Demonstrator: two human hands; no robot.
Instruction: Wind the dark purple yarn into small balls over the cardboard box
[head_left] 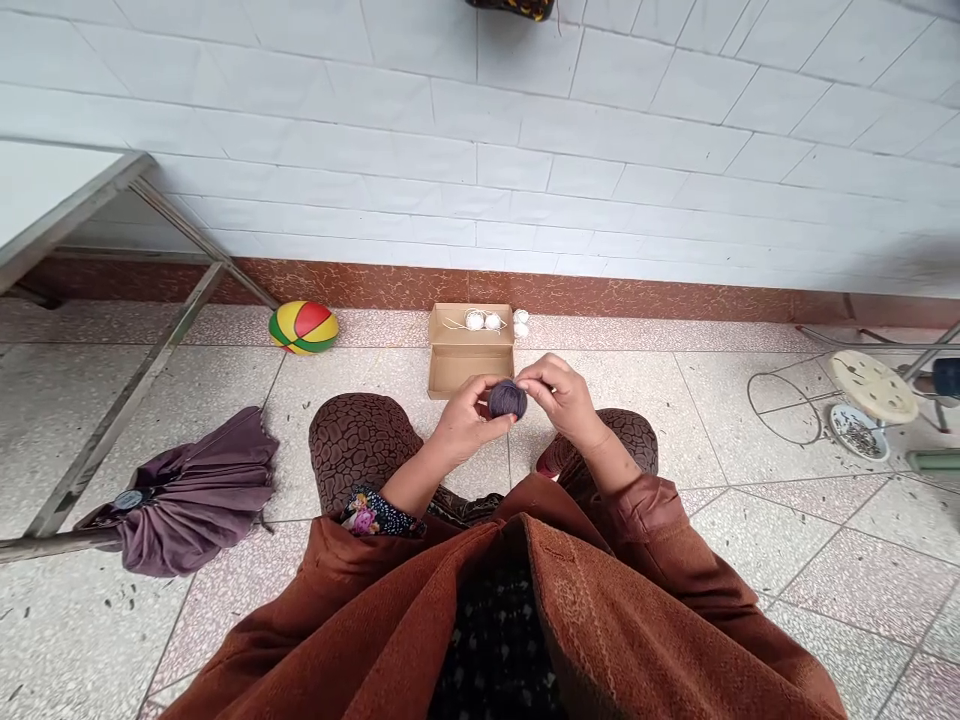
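A dark purple-grey ball of yarn [508,400] rests in my left hand [466,420], its fingers and thumb wrapped round it. My right hand [562,398] is closed in a pinch at the ball's upper right edge. What lies between those fingertips is too small to make out. Just beyond my hands an open cardboard box [471,368] stands on the floor. Two white balls of yarn [483,321] with loose ends lie on its raised lid. Two more white balls [521,323] sit on the floor to the right of the lid.
A red, yellow and green ball [304,328] lies by the wall, near a metal-framed table [161,350]. A folded purple umbrella [199,490] is at the left. At the right stand a round stool [874,386] and a bowl of small dark bits [858,432].
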